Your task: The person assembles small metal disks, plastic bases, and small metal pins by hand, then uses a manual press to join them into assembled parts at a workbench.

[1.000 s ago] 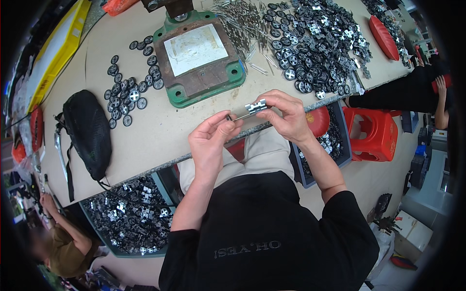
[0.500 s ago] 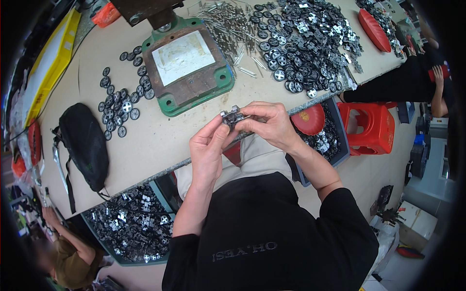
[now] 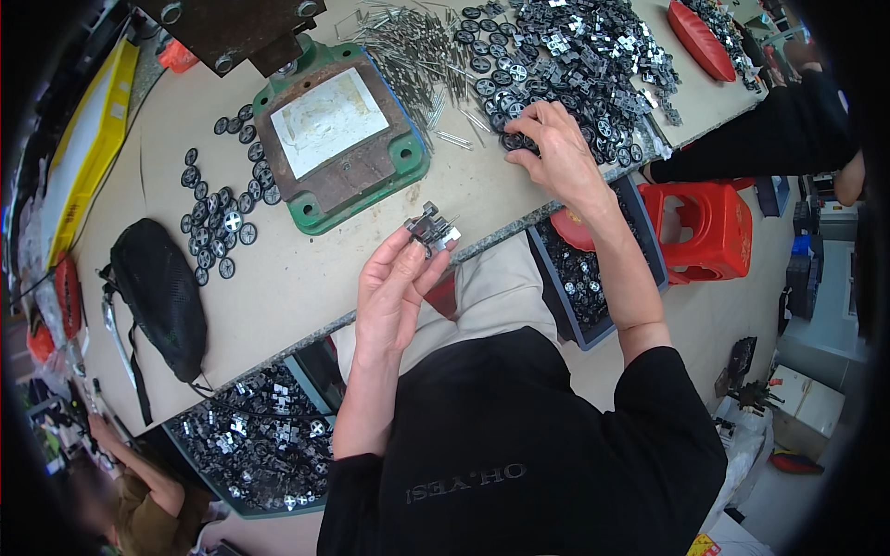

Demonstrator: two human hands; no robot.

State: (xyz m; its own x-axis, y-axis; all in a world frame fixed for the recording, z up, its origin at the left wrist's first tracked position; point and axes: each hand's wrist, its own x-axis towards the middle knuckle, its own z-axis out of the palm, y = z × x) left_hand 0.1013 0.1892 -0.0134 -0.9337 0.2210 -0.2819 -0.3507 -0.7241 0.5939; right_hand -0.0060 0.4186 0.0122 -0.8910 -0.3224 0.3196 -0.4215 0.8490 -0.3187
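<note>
Head view, left hand: the left hand (image 3: pixel 394 289) pinches a small black-and-silver jointed part (image 3: pixel 430 232) between thumb and fingers.
Jointed part: it sits at the left fingertips, raised above the front edge of the beige table (image 3: pixel 287 278), well apart from the right hand.
Right hand: the right hand (image 3: pixel 562 156) reaches over the table, thumb and forefinger apart around the edge of a heap of round black wheels with silver or dark spokes (image 3: pixel 502 78); whether it grips one, I cannot tell.
Grey-blue plastic bin: this bin (image 3: pixel 657 248), below the table edge and partly behind the right forearm, holds many small black and silver pieces (image 3: pixel 581 285); a round red dish (image 3: pixel 570 228) shows at its table-side end.
Dark green plastic bin: this bin (image 3: pixel 310 385), at the lower left, is heaped with black and silver pieces (image 3: pixel 255 440), some wheels among them.
Oval red dish: this dish (image 3: pixel 700 42) lies on the table beyond the heap of loose black-and-silver pieces (image 3: pixel 593 44).
</note>
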